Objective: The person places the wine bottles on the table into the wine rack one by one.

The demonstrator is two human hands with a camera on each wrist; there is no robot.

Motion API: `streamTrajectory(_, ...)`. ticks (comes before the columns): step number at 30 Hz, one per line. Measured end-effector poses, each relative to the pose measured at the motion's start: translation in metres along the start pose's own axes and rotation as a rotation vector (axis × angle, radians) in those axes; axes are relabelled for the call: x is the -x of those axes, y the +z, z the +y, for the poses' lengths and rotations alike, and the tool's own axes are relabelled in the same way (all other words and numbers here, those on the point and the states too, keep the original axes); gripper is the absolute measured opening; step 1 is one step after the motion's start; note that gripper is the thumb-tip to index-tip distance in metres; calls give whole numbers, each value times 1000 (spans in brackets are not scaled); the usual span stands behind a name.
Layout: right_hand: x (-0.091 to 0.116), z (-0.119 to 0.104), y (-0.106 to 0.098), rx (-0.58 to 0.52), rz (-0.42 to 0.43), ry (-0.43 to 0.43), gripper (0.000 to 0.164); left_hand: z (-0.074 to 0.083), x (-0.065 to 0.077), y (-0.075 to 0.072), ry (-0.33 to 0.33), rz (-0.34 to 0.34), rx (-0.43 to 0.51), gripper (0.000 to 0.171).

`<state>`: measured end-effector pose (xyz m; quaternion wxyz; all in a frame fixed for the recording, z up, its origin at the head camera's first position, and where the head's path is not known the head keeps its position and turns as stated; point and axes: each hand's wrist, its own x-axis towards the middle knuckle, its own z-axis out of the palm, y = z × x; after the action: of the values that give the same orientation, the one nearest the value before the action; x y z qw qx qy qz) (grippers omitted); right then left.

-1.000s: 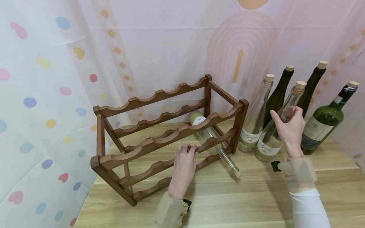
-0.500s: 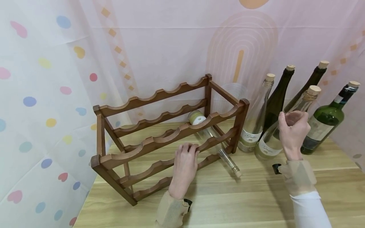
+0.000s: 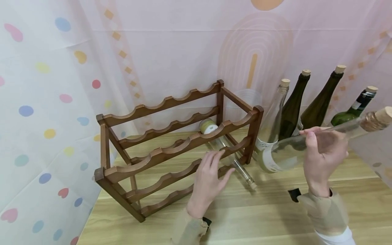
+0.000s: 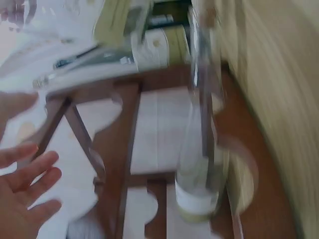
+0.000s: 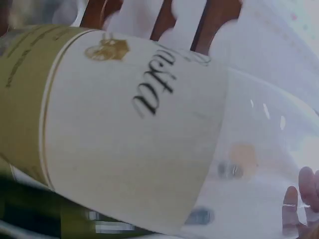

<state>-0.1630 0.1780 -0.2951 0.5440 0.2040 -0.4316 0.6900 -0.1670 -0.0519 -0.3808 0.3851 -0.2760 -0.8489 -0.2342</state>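
Note:
My right hand [image 3: 326, 160] grips a clear glass bottle [image 3: 286, 154] around its body. The bottle leans steeply, cork [image 3: 384, 115] toward the right and base toward the rack. Its white and olive label [image 5: 134, 124] fills much of the right wrist view. My left hand [image 3: 208, 178] is in front of the brown wooden wine rack [image 3: 196, 139], fingers spread and holding nothing; in the left wrist view its fingers [image 4: 37, 174] look apart from the wood. Another corked clear bottle [image 3: 245, 173] lies in the rack's lower right, neck toward me.
Right of the rack stand another clear bottle [image 3: 275, 119], two dark bottles [image 3: 292, 115] [image 3: 318, 105] and a green bottle [image 3: 343, 117], all corked. The wood-grain table [image 3: 263, 217] lies below. A patterned curtain [image 3: 171, 51] hangs behind.
My right hand has lifted the clear bottle from upright and tipped it over, its cork swinging right. My left hand has come off the rack's rail, and its fingers have spread.

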Motion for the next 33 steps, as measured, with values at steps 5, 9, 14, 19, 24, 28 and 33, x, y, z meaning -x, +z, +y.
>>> streamTrajectory(5, 22, -1, 7, -159, 4, 10, 8, 17, 2, 8, 67, -105, 54, 83)
streamTrajectory(9, 42, 2, 8, -317, -8, 53, 7, 26, 5, 12, 79, -157, 68, 104)
streamTrajectory(14, 60, 4, 9, -497, -5, 115, 10, 32, 8, 15, 68, -161, 68, 106)
streamTrajectory(19, 68, 6, 6, -533, -88, 155, 14, 36, 9, 19, 31, -140, 64, 104)
streamTrajectory(24, 66, 7, -5, -417, -273, 234, 19, 35, 9, 19, -7, -119, 49, 107)
streamTrajectory(28, 59, 4, -24, -142, -497, 305, 20, 32, 6, 13, -30, -100, -11, 104)
streamTrajectory(33, 42, -18, -47, 653, -853, 406, 25, 26, 4, 0, -30, -138, -91, 100)
